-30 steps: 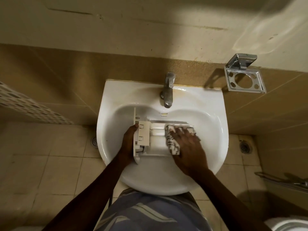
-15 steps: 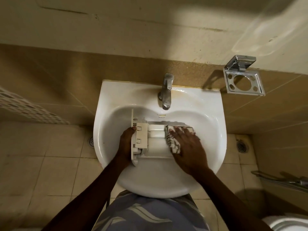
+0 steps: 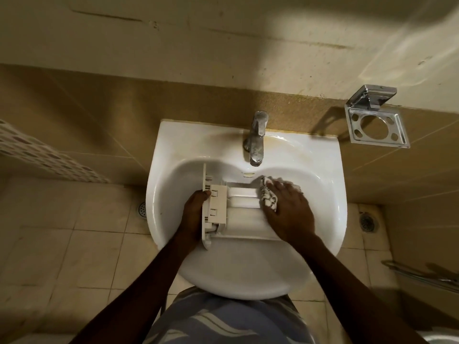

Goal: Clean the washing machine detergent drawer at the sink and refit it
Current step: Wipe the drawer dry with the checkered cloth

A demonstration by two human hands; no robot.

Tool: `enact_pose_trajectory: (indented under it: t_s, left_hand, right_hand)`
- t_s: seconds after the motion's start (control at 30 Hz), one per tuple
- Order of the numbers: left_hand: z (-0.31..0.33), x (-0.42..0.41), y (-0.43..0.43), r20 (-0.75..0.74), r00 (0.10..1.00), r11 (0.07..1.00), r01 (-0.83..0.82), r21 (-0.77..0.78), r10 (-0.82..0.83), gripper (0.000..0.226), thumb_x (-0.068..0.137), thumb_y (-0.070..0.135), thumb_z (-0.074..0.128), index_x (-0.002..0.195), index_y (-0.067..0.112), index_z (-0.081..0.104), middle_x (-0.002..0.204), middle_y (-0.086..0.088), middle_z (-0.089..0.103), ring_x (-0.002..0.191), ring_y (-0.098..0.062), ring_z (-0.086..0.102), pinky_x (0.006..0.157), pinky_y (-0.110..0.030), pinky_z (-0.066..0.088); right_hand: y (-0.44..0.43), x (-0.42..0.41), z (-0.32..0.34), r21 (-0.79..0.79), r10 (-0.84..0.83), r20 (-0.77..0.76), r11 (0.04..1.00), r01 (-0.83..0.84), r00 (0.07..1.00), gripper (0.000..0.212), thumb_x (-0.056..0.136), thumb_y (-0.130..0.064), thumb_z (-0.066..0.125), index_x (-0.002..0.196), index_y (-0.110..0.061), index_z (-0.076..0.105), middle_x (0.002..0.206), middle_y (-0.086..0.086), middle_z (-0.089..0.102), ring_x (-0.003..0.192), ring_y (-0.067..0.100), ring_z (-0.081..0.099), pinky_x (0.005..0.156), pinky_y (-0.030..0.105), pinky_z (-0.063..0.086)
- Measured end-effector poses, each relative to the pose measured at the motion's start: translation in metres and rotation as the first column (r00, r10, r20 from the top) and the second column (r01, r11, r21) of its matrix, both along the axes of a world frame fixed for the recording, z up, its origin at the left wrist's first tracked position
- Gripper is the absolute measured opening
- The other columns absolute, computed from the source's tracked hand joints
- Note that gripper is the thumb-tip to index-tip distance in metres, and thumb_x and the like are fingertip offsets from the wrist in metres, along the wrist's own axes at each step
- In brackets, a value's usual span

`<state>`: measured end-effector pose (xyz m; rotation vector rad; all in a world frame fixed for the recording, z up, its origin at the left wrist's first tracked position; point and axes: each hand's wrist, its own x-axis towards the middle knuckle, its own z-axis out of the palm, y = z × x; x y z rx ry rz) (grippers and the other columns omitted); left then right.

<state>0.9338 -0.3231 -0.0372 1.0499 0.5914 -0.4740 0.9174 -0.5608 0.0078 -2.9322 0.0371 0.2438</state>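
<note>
A white plastic detergent drawer (image 3: 238,207) lies across the bowl of the white sink (image 3: 318,170), its front panel to the left. My left hand (image 3: 195,212) grips that front panel from the left side. Spread over the drawer's right end, my right hand (image 3: 289,212) presses a white cloth with dark checks (image 3: 268,197) into a compartment with its fingers extended. Part of the cloth and the drawer's right end are hidden under that hand.
A chrome tap (image 3: 257,137) stands at the back of the sink, with no water running. A metal toothbrush holder (image 3: 375,122) is fixed to the wall at the right. Floor drains (image 3: 367,220) lie beside the sink on beige tiles. A metal rail (image 3: 422,276) shows at lower right.
My right hand has slid the cloth a little toward the back and right of the drawer. The left hand keeps its hold on the front panel.
</note>
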Motion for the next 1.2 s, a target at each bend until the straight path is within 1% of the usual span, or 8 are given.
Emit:
enact_pose_trajectory:
  t_s: [0.13,0.33,0.5,0.63,0.83,1.03,1.13,1.2]
  left_hand:
    - [0.000,0.001,-0.004,-0.028,1.000,0.999,-0.011,-0.049,0.009,0.079,0.069,0.052,0.070,0.128,0.000,0.061,0.110,-0.027,0.064,0.078,-0.029,0.065,0.063,-0.033,0.051]
    - [-0.008,0.000,-0.007,0.001,0.981,0.978,-0.195,0.074,0.196,0.089,0.052,0.054,0.086,0.118,-0.002,0.066,0.116,-0.036,0.063,0.094,-0.048,0.061,0.079,-0.049,0.050]
    - [-0.004,-0.003,-0.010,0.045,0.976,0.970,-0.217,0.110,0.213,0.069,0.065,0.045,0.080,0.112,-0.003,0.068,0.111,-0.038,0.064,0.104,-0.059,0.059,0.085,-0.060,0.050]
    - [0.000,-0.002,-0.010,0.013,0.985,0.978,-0.173,0.116,0.172,0.083,0.058,0.053,0.083,0.115,-0.004,0.066,0.115,-0.041,0.060,0.098,-0.054,0.061,0.075,-0.048,0.051]
    - [0.004,0.000,-0.009,-0.014,0.983,0.979,-0.178,0.100,0.181,0.075,0.061,0.050,0.079,0.114,-0.002,0.068,0.117,-0.039,0.061,0.096,-0.046,0.061,0.081,-0.051,0.049]
    - [-0.004,0.001,-0.008,-0.015,0.987,0.985,-0.161,0.060,0.162,0.092,0.050,0.056,0.086,0.118,-0.004,0.066,0.121,-0.041,0.058,0.098,-0.048,0.058,0.081,-0.050,0.048]
    - [0.002,0.000,-0.009,-0.004,0.984,0.981,-0.175,0.087,0.176,0.081,0.057,0.051,0.083,0.115,-0.003,0.068,0.116,-0.039,0.062,0.096,-0.047,0.061,0.082,-0.051,0.049]
    - [0.006,0.001,-0.009,-0.022,0.980,0.977,-0.193,0.095,0.196,0.075,0.059,0.048,0.079,0.114,-0.003,0.068,0.114,-0.036,0.064,0.092,-0.044,0.062,0.077,-0.046,0.051]
  right_hand:
    - [0.043,0.036,-0.001,-0.036,-0.074,0.009,0.997,0.075,0.997,0.049,0.090,-0.047,0.040,0.112,-0.014,0.069,0.107,0.015,0.070,0.102,0.037,0.062,0.092,0.044,0.042]
    - [0.068,0.061,0.005,0.265,0.125,-0.177,0.961,-0.075,0.976,0.048,0.096,-0.053,0.030,0.127,-0.034,0.060,0.131,0.002,0.064,0.119,0.029,0.057,0.098,0.037,0.042]
    - [-0.015,0.057,0.021,0.071,-0.111,-0.300,0.988,0.139,0.947,0.051,0.096,-0.059,0.030,0.121,-0.030,0.063,0.128,0.004,0.065,0.118,0.031,0.058,0.101,0.037,0.041]
    - [0.016,0.057,0.016,-0.067,-0.133,-0.210,0.990,0.121,0.969,0.050,0.097,-0.057,0.031,0.119,-0.028,0.065,0.120,0.007,0.068,0.111,0.033,0.062,0.098,0.041,0.044]
    - [0.064,0.053,0.017,0.170,0.112,-0.078,0.981,-0.098,0.991,0.045,0.099,-0.050,0.031,0.121,-0.030,0.065,0.119,0.008,0.069,0.107,0.034,0.063,0.088,0.037,0.045]
    - [-0.015,0.057,0.020,-0.044,-0.198,-0.255,0.980,0.193,0.946,0.065,0.092,-0.069,0.023,0.116,-0.026,0.066,0.122,0.008,0.067,0.112,0.035,0.061,0.098,0.042,0.043]
    - [0.022,0.061,0.014,-0.081,-0.142,-0.208,0.988,0.128,0.968,0.061,0.097,-0.062,0.025,0.115,-0.023,0.068,0.115,0.012,0.069,0.107,0.036,0.063,0.095,0.044,0.044]
    - [0.057,0.054,0.011,0.048,-0.014,-0.140,0.999,0.021,0.990,0.062,0.096,-0.059,0.024,0.114,-0.022,0.070,0.112,0.011,0.071,0.104,0.034,0.065,0.093,0.041,0.045]
